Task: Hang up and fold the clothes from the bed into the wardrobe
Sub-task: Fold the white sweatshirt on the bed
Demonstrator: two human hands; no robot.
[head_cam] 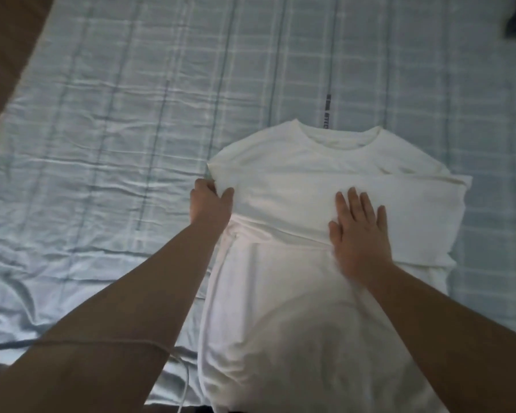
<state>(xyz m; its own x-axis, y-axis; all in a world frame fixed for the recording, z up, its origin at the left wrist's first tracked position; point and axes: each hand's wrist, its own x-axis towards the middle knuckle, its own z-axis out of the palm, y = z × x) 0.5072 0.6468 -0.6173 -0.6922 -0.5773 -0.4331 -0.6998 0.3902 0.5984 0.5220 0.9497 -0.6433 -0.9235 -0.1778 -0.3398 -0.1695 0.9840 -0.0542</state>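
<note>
White T-shirt (295, 293) lies flat on checked bed (116, 114)

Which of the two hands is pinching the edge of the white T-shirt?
The left hand: it pinches the edge of the white T-shirt, whereas the right hand lies flat on top, fingers straight.

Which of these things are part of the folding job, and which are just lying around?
In the job: white T-shirt, left hand gripping its edge, right hand flat on it.
Lying about: checked bedsheet, white cord.
</note>
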